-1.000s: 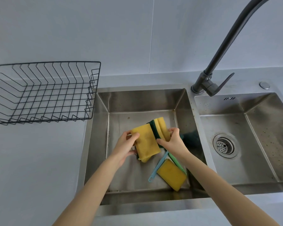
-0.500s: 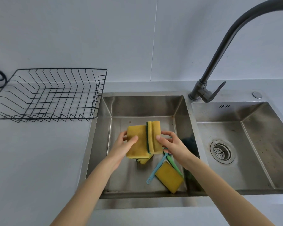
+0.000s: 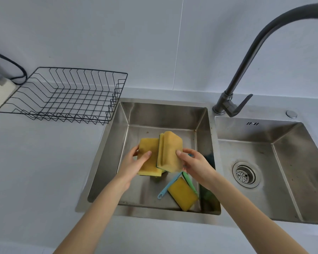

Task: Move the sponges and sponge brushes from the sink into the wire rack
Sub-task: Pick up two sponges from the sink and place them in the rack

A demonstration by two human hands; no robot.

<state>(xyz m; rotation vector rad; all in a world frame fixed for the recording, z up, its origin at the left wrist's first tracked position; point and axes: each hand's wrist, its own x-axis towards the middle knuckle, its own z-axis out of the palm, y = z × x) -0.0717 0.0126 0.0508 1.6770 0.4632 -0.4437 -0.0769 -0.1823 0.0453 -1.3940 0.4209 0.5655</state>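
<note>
Over the left sink basin (image 3: 116, 143), my left hand (image 3: 134, 165) grips a flat yellow sponge (image 3: 149, 153). My right hand (image 3: 194, 165) grips a stack of yellow sponges with green backing (image 3: 170, 151), touching the left one. On the basin floor lies a sponge brush with a yellow pad (image 3: 182, 193), a blue handle (image 3: 168, 186) and a green handle (image 3: 189, 180) beside it. The black wire rack (image 3: 66, 96) stands empty on the counter at the left of the sink.
A dark curved faucet (image 3: 233, 99) rises between the two basins. The right basin (image 3: 283, 162) holds only a drain strainer (image 3: 245, 174). A black cable (image 3: 17, 66) hangs at the far left behind the rack. White counter surrounds the sink.
Both hands have lifted the sponges higher above the basin floor and brought them together. The view has tilted up, showing more wall and faucet.
</note>
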